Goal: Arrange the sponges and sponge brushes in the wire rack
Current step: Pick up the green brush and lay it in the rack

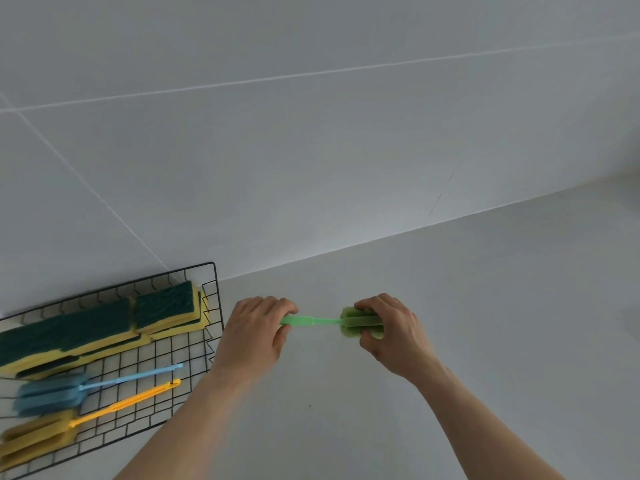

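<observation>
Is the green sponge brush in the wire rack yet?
Out. Both hands hold the green sponge brush over the counter, right of the wire rack.

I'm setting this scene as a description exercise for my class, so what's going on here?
A person is tidying sponges into a wire rack. Both hands hold a green brush over the counter, right of the rack: the left hand on its handle, the right hand around its sponge head. Already in the rack are stacked sponges, a blue brush and a yellow brush.
</observation>
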Demonstrator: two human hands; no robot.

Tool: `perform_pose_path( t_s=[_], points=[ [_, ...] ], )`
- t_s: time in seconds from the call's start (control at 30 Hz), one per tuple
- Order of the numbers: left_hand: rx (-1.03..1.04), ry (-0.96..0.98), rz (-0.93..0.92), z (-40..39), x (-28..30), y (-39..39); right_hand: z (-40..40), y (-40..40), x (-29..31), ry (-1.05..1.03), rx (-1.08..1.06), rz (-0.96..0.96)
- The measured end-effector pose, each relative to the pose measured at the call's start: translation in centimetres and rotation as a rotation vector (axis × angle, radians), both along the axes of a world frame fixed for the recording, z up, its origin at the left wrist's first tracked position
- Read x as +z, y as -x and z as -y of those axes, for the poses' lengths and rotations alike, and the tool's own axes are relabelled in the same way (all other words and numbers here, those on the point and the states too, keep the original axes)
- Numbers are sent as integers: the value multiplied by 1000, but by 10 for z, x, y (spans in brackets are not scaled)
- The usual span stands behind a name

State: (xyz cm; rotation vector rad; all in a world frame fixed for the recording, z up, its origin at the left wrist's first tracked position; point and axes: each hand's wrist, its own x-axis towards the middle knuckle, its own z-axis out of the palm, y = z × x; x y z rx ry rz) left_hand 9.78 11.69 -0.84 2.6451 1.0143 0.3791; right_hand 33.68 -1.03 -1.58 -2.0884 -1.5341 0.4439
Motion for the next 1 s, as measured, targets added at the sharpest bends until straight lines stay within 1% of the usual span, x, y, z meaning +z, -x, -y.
perform_pose_path(
  t_s=[0.17,0.43,0.6,0.73,0.87,1.0],
  points=[
    [90,-47,72,-5,19,61,-24,50,26,-64,79,43],
    [291,-55,51,-11,29,199,-77,171,48,-126,286,117],
    [383,-6,35,-16,21,283,-103,251,38,-95,404,133],
    [438,33,7,-25,5,334,-120,303,23,-77,442,135],
    [446,81,-44,-37,-14,361,-128,335,2,-19,437,154],
    [434,113,-53,-46,-34,371,-133,349,-17,44,417,192]
  ],
)
